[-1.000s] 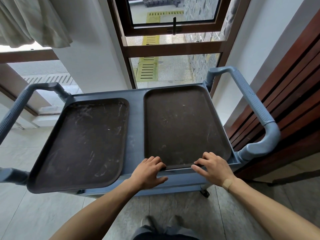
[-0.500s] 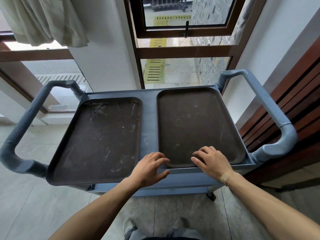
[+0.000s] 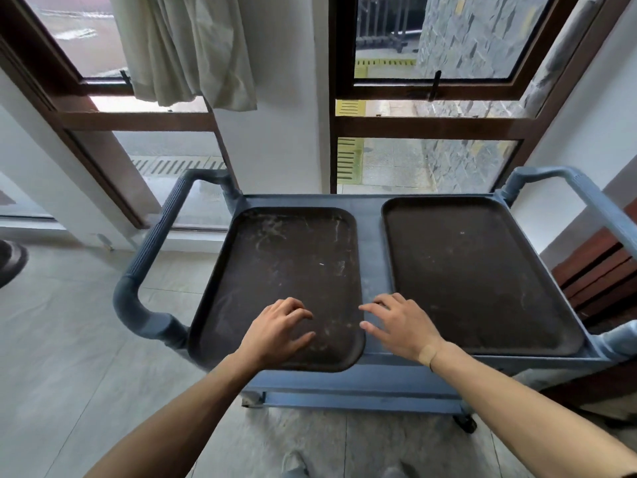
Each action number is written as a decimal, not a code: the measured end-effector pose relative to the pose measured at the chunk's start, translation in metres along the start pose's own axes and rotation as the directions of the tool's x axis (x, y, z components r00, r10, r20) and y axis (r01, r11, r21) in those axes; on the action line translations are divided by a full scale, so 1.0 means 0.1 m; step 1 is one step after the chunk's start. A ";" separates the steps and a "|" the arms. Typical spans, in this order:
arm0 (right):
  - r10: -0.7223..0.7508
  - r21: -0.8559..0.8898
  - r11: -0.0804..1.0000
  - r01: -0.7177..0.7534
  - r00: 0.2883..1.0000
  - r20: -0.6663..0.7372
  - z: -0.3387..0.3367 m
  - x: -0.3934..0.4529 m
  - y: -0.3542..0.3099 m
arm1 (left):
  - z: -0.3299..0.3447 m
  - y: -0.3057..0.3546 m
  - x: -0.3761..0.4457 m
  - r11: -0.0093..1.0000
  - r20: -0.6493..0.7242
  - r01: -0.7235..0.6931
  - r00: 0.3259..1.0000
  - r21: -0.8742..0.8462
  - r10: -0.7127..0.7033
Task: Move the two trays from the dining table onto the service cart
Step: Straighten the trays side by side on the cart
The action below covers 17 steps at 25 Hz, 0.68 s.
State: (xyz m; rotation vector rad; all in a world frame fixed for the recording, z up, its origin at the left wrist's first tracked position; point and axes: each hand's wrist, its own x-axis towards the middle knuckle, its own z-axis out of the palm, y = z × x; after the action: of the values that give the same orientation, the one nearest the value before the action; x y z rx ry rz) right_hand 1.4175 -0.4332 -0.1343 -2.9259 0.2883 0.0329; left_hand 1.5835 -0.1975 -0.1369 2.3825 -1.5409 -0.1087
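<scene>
Two dark brown trays lie side by side on the top shelf of the blue service cart (image 3: 370, 215). The scuffed left tray (image 3: 289, 263) juts slightly past the cart's front edge. The right tray (image 3: 475, 270) sits inside the shelf rim. My left hand (image 3: 275, 331) hovers over the near part of the left tray with loosely bent fingers, holding nothing. My right hand (image 3: 401, 324) is above the gap between the trays, fingers relaxed and empty. Whether either hand touches a tray is unclear.
The cart has a ribbed handle at the left (image 3: 151, 250) and at the right (image 3: 599, 208). Windows with brown frames and a white pillar (image 3: 282, 132) stand behind it. A slatted wooden panel (image 3: 603, 274) is at the right. Tiled floor lies to the left.
Both hands have left the near edge of the right tray and shifted left; the left hand is now over the left tray. The view has swung left and upward.
</scene>
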 end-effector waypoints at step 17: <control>-0.314 0.033 0.950 0.312 0.947 0.071 0.32 0.24 -1.09 | -0.32 -1.12 -0.62 0.995 0.364 -0.082 0.926 -0.058 0.098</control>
State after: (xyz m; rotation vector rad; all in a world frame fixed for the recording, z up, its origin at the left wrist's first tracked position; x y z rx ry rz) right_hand 1.4625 -0.3264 -0.1450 -2.9029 -0.1887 0.0925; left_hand 1.6625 -0.0926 -0.1454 2.3494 -1.7842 -0.5915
